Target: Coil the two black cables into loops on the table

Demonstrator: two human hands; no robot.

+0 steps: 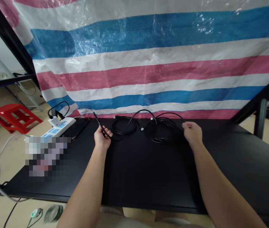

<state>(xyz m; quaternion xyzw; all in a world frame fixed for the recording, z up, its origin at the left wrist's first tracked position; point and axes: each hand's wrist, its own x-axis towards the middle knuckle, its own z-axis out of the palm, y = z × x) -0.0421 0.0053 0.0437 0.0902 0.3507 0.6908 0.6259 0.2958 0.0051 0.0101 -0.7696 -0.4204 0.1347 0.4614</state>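
I see the left hand [103, 138] curled round a black cable [98, 120], the right hand [193, 134] pinching a cord [174, 113] beside the larger coil [157, 139]

Two cable coils [158, 139], one stool [9, 110]

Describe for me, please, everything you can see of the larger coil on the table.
The larger coil is a ring of several thin, black, slightly glossy loops that look plastic-coated. It lies loosely on the black table, near the striped sheet. One strand arcs from it to the right hand, whose fingers close on it; another arches left towards the smaller coil. A pale plug shows at its upper left edge, perhaps its own.
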